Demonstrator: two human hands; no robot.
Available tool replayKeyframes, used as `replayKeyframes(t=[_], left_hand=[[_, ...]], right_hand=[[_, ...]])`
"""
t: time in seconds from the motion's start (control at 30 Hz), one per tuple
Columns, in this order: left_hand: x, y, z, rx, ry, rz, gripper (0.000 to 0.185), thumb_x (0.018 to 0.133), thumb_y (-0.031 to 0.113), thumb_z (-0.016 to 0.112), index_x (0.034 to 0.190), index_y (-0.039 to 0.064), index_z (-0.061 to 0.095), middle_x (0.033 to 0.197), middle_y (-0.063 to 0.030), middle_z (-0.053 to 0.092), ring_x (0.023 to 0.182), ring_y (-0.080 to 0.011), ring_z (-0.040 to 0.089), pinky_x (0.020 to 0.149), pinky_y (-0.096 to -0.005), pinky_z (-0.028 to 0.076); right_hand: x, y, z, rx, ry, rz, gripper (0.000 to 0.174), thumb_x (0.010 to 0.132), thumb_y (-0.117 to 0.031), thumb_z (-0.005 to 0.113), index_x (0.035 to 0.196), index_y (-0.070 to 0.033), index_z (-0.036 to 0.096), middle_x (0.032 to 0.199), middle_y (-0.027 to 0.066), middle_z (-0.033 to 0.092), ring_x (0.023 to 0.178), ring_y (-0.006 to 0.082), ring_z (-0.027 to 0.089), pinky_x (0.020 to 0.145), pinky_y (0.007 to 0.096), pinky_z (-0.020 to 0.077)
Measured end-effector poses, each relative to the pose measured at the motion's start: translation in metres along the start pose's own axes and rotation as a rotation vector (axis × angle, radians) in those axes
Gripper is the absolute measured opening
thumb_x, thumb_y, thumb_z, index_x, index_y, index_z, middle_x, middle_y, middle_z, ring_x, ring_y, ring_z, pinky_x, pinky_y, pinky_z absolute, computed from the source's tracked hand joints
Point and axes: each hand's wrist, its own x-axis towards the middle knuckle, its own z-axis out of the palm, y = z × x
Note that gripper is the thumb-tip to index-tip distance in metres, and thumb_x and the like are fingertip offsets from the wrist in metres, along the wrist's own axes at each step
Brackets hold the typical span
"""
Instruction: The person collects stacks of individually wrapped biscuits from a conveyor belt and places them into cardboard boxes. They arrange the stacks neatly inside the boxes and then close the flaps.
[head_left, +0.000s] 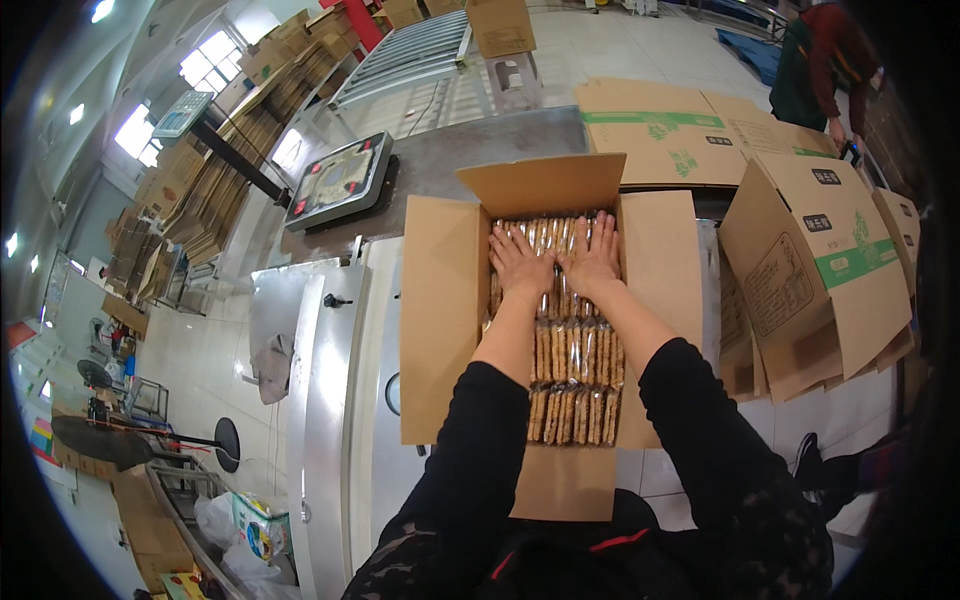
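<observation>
An open cardboard box (442, 322) stands before me with its flaps spread outward. Rows of biscuits in clear plastic wrappers (574, 412) fill it, standing on edge side by side. My left hand (522, 261) lies flat with fingers spread on the biscuits at the box's far left corner. Beside it, my right hand (594, 255) rests palm down on the same far rows, near the right wall. The two thumbs nearly meet. Neither hand grips anything; the biscuits under the palms are hidden.
A platform scale (341, 180) sits on the dark table (480, 142) at the far left. Printed cartons (817, 255) stand at the right, with flat cartons (660, 131) behind. A steel machine (326, 420) is at my left. Another person (821, 67) bends at the upper right, holding a device.
</observation>
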Motion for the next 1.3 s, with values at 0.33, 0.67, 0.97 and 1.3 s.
replayKeyframes(t=[0.33,0.67,0.97,1.3], left_hand=[[-0.241,-0.178,-0.054,-0.234,0.649,0.348,0.065,0.096,0.026,0.075,0.155,0.010,0.053,0.169,-0.0219,0.036,0.157,-0.0461,0.030,0.127,-0.0616,0.025],[-0.947,-0.479,-0.023,0.185,0.345,-1.914,0.076,0.094,0.058,0.069,0.150,0.008,0.057,0.160,-0.0283,0.047,0.150,-0.0477,0.039,0.121,-0.0655,0.031],[-1.098,-0.494,0.014,-0.209,0.573,-2.120,0.108,0.094,0.075,0.058,0.168,0.003,0.025,0.170,-0.0329,0.027,0.158,-0.0460,0.028,0.125,-0.0614,0.029],[-1.082,-0.498,0.004,-0.103,0.534,-2.056,0.087,0.092,0.077,0.058,0.126,-0.002,0.076,0.139,-0.0348,0.064,0.146,-0.0457,0.049,0.125,-0.0577,0.028]], right_hand=[[0.049,0.050,0.031,-0.347,-0.047,-0.092,0.086,0.106,-0.055,0.052,0.166,0.000,0.027,0.173,0.0285,0.020,0.159,0.0454,0.016,0.129,0.0556,0.0119],[0.170,0.095,0.073,0.283,-0.269,-0.416,0.079,0.105,-0.051,0.063,0.160,0.002,0.042,0.165,0.0278,0.040,0.152,0.0381,0.041,0.124,0.0461,0.0338],[-0.140,-0.085,0.066,0.287,0.082,-0.966,0.057,0.110,-0.026,0.062,0.156,0.003,0.047,0.163,0.0222,0.046,0.152,0.0327,0.042,0.124,0.0413,0.0344],[-0.250,-0.147,0.067,0.504,-0.304,-0.939,0.058,0.107,-0.020,0.066,0.157,0.002,0.047,0.161,0.0221,0.049,0.148,0.0338,0.048,0.122,0.0423,0.0367]])
